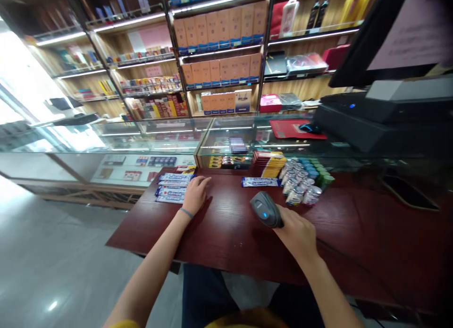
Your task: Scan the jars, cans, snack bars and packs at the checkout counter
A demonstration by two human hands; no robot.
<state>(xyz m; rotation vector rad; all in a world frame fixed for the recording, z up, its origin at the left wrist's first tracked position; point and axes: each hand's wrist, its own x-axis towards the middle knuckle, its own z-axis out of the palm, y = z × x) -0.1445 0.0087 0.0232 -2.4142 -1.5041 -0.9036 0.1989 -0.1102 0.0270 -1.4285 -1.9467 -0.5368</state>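
Observation:
My right hand point(297, 231) is wrapped round the handle of a dark grey barcode scanner point(264, 209), its head pointing up and left above the desk. A small blue light glows on the scanner. On the left, my left hand point(197, 194) is loosely bent with fingers apart, and I see nothing in it. It is beside several blue-and-white wrapped packets point(173, 193) laid in a row, partly covering their right ends. One similar blue-and-white packet point(261, 182) lies apart, beyond the scanner. Small jars or cans point(299, 186) stand grouped to its right.
A stack of yellow-and-brown packs point(268, 164) stands at the back of the dark red desk point(222, 233). Behind it run glass display counters point(170, 137) and stocked shelves. A monitor point(389, 40) on a black base, a red mat point(290, 129) with a mouse, and a phone-like slab point(410, 192) are right.

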